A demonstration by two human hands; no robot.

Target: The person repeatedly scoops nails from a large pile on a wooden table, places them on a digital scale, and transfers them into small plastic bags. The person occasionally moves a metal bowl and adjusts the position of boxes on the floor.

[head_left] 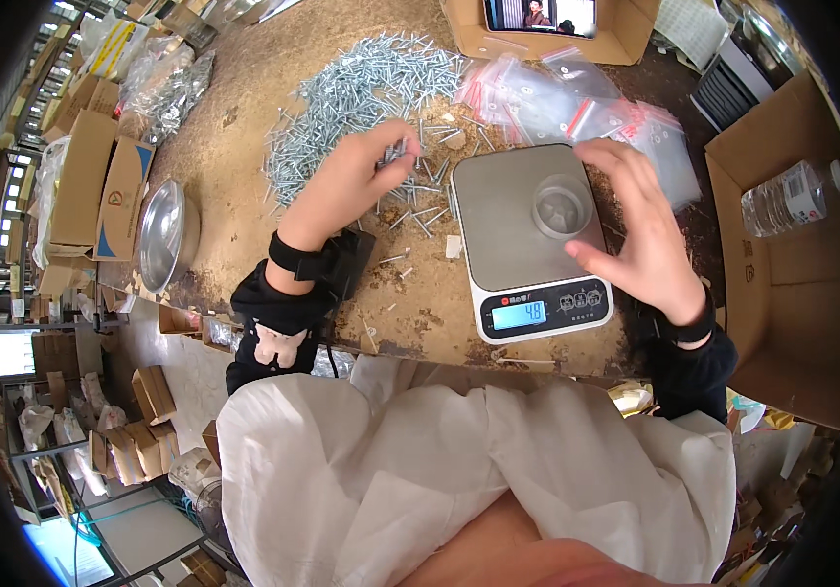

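My left hand (349,181) is closed round a few silvery screws (395,153), which show between its thumb and fingers. It hovers at the near edge of a big heap of screws (366,88) on the table. To its right stands a kitchen scale (498,210) with a steel top and a lit display. A small clear round cup (564,207) rests on the right part of the scale's top; whether it contains anything is hard to tell. Around the cup's right side curves my right hand (643,225), fingers apart and holding nothing.
Clear zip bags (537,98) with red strips lie behind the scale. A phone (540,16) leans in a cardboard box at the back. On the right, another box (782,284) contains a plastic bottle (787,201). A metal bowl (162,235) sits at the table's left edge beside cartons (82,186).
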